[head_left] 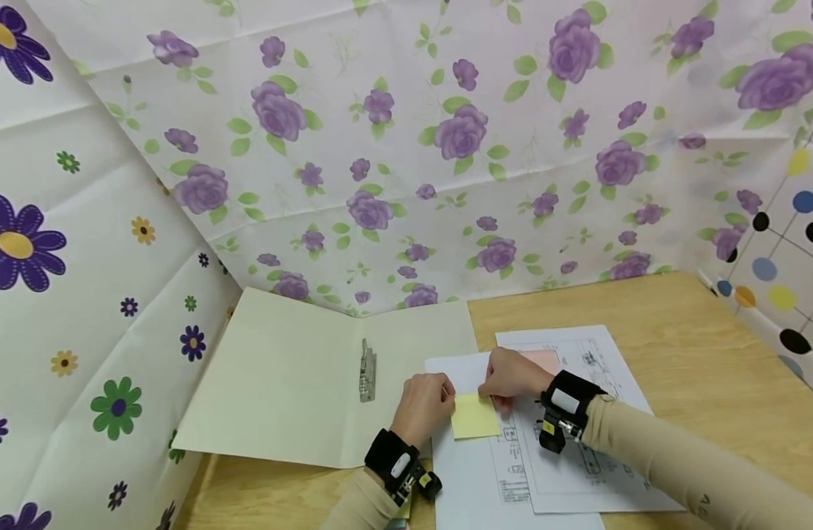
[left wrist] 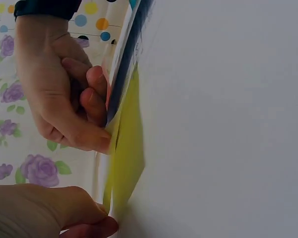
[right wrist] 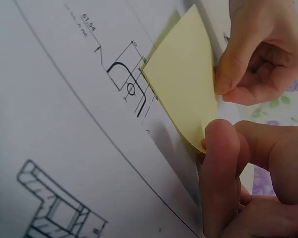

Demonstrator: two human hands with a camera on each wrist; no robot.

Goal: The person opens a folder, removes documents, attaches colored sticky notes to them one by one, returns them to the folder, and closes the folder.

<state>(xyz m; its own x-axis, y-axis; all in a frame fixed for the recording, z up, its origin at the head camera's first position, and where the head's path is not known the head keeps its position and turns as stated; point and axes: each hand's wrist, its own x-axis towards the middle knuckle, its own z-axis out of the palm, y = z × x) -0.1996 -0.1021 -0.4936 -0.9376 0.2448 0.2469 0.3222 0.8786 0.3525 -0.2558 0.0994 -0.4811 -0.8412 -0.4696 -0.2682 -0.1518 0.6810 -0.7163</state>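
Note:
A yellow sticky note is held by its two upper corners in the head view, close over a white sheet with a printed line drawing. My left hand pinches the left corner between thumb and finger. At the right corner, my right hand pinches the note too, its other fingers curled. From the right wrist, the sticky note looks tilted up off the paper, over part of the printed drawing. The left wrist view shows the note almost edge-on between both hands.
An open cream folder with a metal clip lies to the left. A second drawing sheet overlaps the first at the right, with a pink note partly behind my right hand. Flowered cloth hangs behind the wooden table.

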